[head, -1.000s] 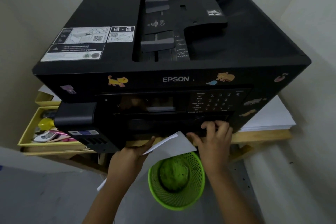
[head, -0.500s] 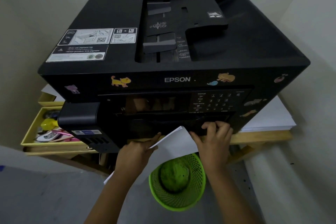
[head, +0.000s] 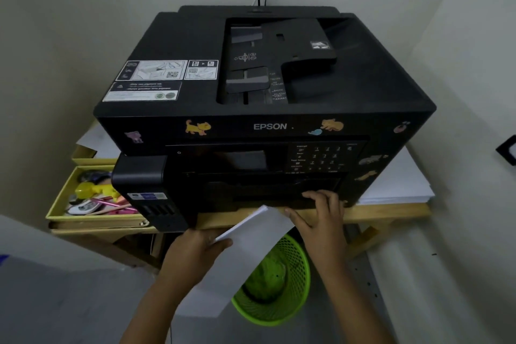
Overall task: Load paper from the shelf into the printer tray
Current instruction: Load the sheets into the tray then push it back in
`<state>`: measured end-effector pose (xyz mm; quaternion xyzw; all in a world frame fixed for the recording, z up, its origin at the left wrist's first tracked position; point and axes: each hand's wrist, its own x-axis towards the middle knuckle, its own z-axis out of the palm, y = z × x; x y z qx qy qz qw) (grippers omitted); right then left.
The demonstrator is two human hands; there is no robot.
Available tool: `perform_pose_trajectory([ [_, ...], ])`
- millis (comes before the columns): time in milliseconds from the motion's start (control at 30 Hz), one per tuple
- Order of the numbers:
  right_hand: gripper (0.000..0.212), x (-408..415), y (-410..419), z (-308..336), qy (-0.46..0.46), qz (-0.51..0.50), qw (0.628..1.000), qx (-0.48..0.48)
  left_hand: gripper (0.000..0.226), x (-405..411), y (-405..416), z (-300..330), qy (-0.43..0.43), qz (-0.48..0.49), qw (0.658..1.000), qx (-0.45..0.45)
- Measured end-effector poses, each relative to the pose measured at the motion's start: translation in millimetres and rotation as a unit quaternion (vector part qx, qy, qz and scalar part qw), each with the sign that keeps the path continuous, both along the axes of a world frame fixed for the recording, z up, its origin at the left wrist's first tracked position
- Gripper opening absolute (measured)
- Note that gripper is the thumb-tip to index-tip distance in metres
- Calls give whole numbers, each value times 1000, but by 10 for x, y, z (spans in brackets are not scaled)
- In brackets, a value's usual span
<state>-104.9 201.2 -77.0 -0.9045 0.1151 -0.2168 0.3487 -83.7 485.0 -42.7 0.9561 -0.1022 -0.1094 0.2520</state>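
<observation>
- Left hand (head: 195, 248) has dropped lower-centre since the earlier frame, pinching the paper (head: 245, 257) by its left edge.
- Paper's long axis runs diagonally; its top corner points up-right at the tray (head: 268, 200).
- Right hand (head: 321, 218) is nearer, fingers curled on the tray's front lip.
- Tray looks unopened; pull comes first.

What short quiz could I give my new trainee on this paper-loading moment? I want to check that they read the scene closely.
1. True or false: the left hand grips the paper.
2. What does the right hand touch? A) green basket B) printer front C) yellow tray
3. Fill in: the white stack lies on the printer's ___ side.

Key: 1 true; 2 B; 3 right.
</observation>
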Motion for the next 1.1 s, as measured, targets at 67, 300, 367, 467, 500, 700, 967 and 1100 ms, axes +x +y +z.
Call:
perform_pose_trajectory([
  [67,48,-52,32,46,13,5,999,42,37,-57,47,55,18,13,1000,-7],
  [300,33,-177,265,305,-31,19,998,57,32,-220,191,357,-2,17,1000,1],
  [367,29,-155,385,412,-27,8,984,178,31,-235,223,478,-27,5,1000,14],
  [467,23,-73,574,585,18,-34,892,450,29,-239,268,655,-49,-3,998,27],
  [500,23,-36,616,609,27,-48,861,505,29,-243,280,714,-56,-2,998,32],
  [700,31,185,704,673,7,-105,692,714,22,-254,320,997,-45,-2,998,31],
  [967,34,348,873,502,-4,-168,599,783,28,-152,393,1173,-104,-33,993,50],
  [1100,41,412,928,390,-8,-190,563,804,33,-128,450,1170,-99,-36,993,46],
])
